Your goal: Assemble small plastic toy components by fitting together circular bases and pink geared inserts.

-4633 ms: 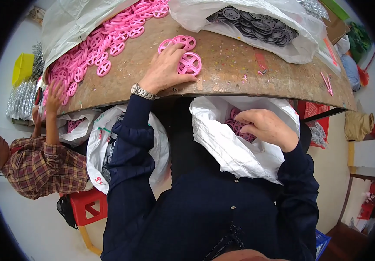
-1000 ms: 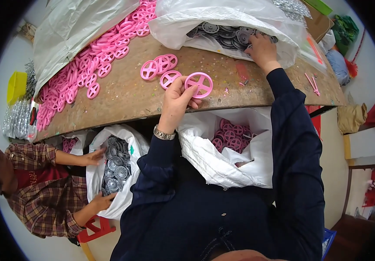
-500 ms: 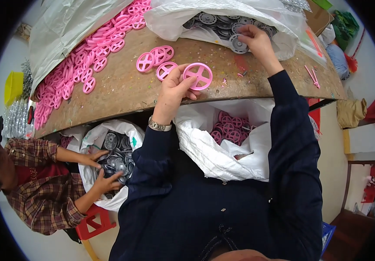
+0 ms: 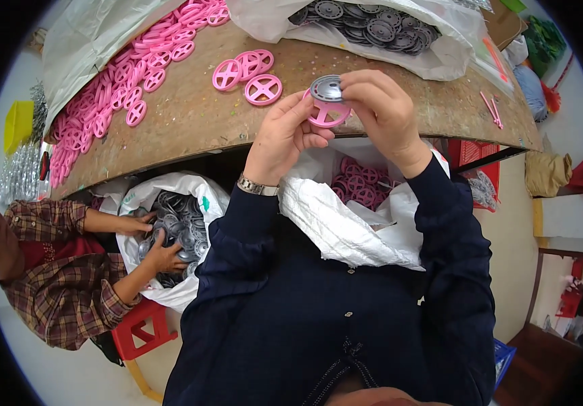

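My left hand (image 4: 287, 132) pinches a pink plastic wheel ring (image 4: 329, 116) with cross spokes, just over the table's near edge. In my right hand (image 4: 381, 114) is a grey disc (image 4: 327, 88), its fingers closed on the disc's right side. The disc lies against the upper part of the pink ring and partly covers it; whether it is seated there I cannot tell. Several loose pink rings (image 4: 263, 89) rest on the table to the left of my hands. Beyond my hands, an open white bag (image 4: 440, 64) on the table holds many grey discs (image 4: 381, 30).
Pink rings (image 4: 129, 74) are heaped at the table's (image 4: 190, 111) left. Below its edge, a white sack (image 4: 318, 223) holds assembled-looking pink wheels (image 4: 361, 184). At left, a co-worker's hands (image 4: 163, 257) reach into a sack of grey discs (image 4: 182, 220). Pink sticks (image 4: 492, 111) lie right.
My right hand has come from the white bag toward me with a grey disc and brought it onto the pink ring. The co-worker's hands have shifted slightly in the sack.
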`<state>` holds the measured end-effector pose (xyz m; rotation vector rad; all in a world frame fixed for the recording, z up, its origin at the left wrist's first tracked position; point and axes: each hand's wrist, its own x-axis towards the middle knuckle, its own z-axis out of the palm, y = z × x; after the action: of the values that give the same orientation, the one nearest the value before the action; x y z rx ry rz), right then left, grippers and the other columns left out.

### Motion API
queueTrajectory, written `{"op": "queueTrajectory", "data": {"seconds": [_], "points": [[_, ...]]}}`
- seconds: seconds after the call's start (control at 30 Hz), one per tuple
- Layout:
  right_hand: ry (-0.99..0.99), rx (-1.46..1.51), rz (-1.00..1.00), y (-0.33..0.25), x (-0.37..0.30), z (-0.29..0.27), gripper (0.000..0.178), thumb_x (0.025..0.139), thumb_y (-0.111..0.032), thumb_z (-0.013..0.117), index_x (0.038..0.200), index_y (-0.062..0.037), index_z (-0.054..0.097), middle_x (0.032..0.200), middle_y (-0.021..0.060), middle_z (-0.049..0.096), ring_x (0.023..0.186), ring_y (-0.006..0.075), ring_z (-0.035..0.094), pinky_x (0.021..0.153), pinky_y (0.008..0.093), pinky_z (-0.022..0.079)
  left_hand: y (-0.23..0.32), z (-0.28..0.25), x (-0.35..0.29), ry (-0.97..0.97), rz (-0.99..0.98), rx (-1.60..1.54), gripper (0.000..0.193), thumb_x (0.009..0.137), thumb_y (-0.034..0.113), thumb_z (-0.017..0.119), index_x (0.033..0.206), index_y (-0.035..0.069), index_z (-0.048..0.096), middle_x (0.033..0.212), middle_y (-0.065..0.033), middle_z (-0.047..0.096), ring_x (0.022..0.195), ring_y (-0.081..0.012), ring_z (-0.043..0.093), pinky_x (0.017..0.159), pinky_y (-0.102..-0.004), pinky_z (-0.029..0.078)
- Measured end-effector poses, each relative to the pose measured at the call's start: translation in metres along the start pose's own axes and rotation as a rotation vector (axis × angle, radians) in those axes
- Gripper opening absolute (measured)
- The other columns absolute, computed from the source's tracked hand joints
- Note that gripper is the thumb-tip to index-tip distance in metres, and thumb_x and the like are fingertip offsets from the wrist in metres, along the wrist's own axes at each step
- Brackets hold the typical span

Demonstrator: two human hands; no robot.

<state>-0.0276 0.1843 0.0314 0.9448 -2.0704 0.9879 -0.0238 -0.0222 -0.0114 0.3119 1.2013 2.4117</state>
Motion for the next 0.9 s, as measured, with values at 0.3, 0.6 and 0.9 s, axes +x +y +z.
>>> {"op": "queueTrajectory", "data": {"seconds": [0.3, 0.6, 0.9], "points": [[-0.079, -0.150, -0.242, -0.019, -0.014, -0.002, 0.018, 0.070, 0.000, 0.068, 0.087, -0.0003, 0.067, 0.097, 0.0126, 0.069, 0.094, 0.0324, 0.069, 0.078, 0.0380, 0.058, -0.004, 0.002, -0.010, -0.064, -0.014, -0.118, 0.034, 0.105, 0.025, 0.051, 0.124, -0.002, 0.055, 0.101, -0.0106, 0.069, 0.078, -0.0161, 0.070, 0.065, -0.0255, 0.060], [-0.073, -0.152, -0.170, -0.022, -0.026, -0.001, 0.025, 0.080, -0.006, 0.070, 0.105, -0.0033, 0.069, 0.109, 0.0115, 0.069, 0.103, 0.0288, 0.068, 0.087, 0.0383, 0.055, 0.000, 0.011, -0.018, 0.035, 0.034, 0.145, 0.034, 0.100, 0.011, 0.055, 0.131, -0.002, 0.050, 0.104, -0.0090, 0.067, 0.079, -0.0151, 0.070, 0.065, -0.0235, 0.058], [-0.175, 0.608, 0.796, -0.032, -0.033, 0.000, 0.024, 0.095, -0.006, 0.063, 0.117, 0.0025, 0.060, 0.106, 0.0029, 0.066, 0.096, 0.0094, 0.061, 0.086, 0.0251, 0.049, -0.011, 0.030, -0.029, 0.067, 0.199, 0.352, 0.030, 0.099, 0.008, 0.057, 0.127, 0.000, 0.053, 0.106, -0.0069, 0.066, 0.082, -0.0119, 0.067, 0.068, -0.0244, 0.058]]}}
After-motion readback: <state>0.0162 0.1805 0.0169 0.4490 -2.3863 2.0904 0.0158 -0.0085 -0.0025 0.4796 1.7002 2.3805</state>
